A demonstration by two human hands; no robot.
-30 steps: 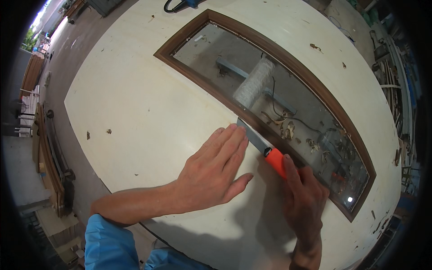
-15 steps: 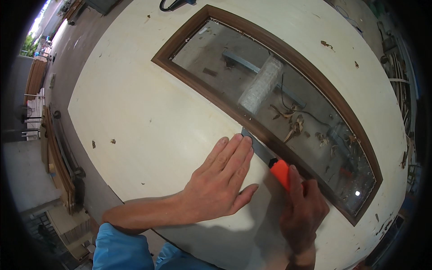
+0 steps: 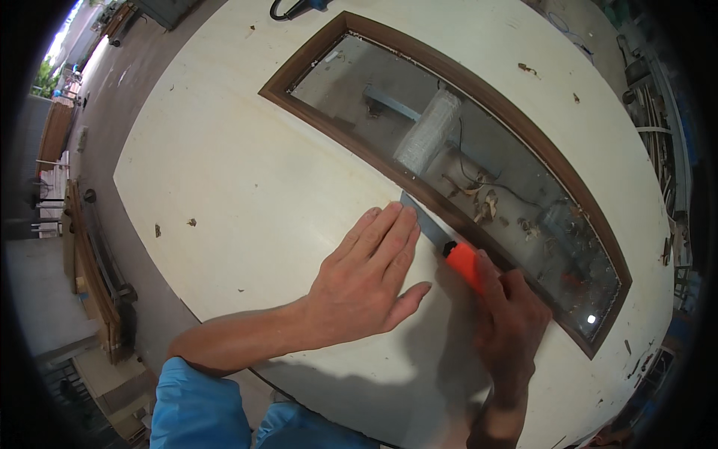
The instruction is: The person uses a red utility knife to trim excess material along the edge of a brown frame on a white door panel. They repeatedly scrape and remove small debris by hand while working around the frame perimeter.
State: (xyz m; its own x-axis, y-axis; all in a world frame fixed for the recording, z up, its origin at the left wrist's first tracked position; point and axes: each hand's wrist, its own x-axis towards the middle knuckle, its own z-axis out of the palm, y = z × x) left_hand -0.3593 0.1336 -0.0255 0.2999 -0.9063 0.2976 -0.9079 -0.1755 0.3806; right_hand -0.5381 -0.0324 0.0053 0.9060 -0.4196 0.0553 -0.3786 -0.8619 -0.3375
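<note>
My left hand (image 3: 365, 273) lies flat with fingers stretched out, its fingertips over or against the grey blade (image 3: 425, 223) of a hand tool. My right hand (image 3: 510, 322) is wrapped round the tool's orange handle (image 3: 467, 266), which has a black collar at the blade. The blade lies nearly flat on a cream panel (image 3: 209, 161), running along the lower edge of a brown frame (image 3: 348, 150). Whether the blade is a knife or a saw is too small to tell. Inside the frame is a glass pane (image 3: 508, 161), pointed at one end and curved along its far side.
Through the glass show a clear-wrapped roll (image 3: 428, 131), a metal bar and dry scraps below. Dark chips (image 3: 528, 69) lie scattered on the panel. At the far edge is a corded blue-black tool (image 3: 299, 7). Stacked boards (image 3: 97, 269) stand at the left.
The tool and both hands appear slightly farther up in the view, with the blade still along the frame edge. The whole view has also shifted a little. Both hands keep their hold and pose.
</note>
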